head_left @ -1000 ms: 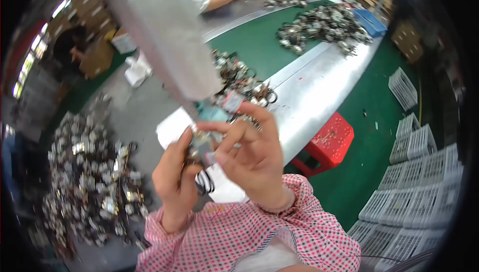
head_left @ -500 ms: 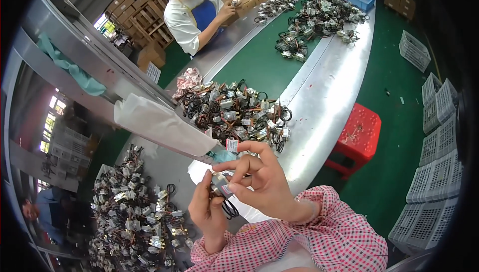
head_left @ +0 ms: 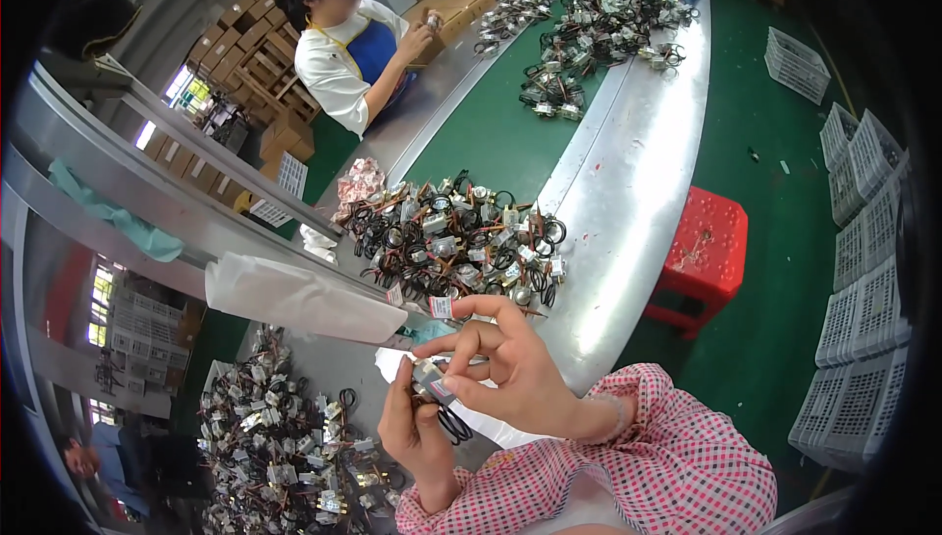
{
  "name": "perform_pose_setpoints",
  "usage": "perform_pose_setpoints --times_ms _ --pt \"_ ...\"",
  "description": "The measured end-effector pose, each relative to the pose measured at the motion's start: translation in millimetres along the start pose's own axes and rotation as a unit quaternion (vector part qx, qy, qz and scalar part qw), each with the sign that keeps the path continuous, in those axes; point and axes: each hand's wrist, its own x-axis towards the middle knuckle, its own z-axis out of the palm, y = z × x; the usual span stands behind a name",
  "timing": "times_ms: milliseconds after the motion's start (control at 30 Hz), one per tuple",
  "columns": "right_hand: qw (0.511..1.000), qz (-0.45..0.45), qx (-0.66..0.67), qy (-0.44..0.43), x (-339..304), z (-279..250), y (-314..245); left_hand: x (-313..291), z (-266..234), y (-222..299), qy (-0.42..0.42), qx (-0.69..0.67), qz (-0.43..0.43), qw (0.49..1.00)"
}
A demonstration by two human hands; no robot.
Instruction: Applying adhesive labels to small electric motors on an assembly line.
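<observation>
My left hand (head_left: 417, 442) is closed around a small grey block-shaped electrical part (head_left: 432, 381), gripping it between thumb and fingers. A looped black cable (head_left: 454, 425) hangs from this part beside the left palm. From the right, my right hand (head_left: 522, 368) has its thumb and a finger pressed on the same part, at a label on its side. A small white-and-red label (head_left: 441, 307) sticks to the tip of the raised right index finger. Fingers partly hide the part's far end.
Heaps of similar cabled parts lie ahead (head_left: 451, 241), at lower left (head_left: 285, 447) and farther off (head_left: 618, 30). A metal rail with a white wrap (head_left: 299, 300) crosses at left. A red stool (head_left: 702, 251) and grey crates (head_left: 854, 339) stand right. A co-worker (head_left: 343, 54) sits across.
The whole view has shifted slightly, with the far scene moving left. Both hands keep nearly the same hold on the part; the right thumb sits a little closer against its side.
</observation>
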Motion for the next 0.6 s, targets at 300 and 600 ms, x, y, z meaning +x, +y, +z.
perform_pose_setpoints --times_ms 300,600 --pt "0.999 -0.027 0.016 0.005 -6.0 4.2 4.1 -2.3 -8.6 9.8 -0.021 -0.002 -0.022 1.000" --pt "0.997 -0.056 -0.054 0.013 -8.8 0.8 0.6 -0.5 -7.0 13.5 -0.063 -0.025 0.002 0.998"
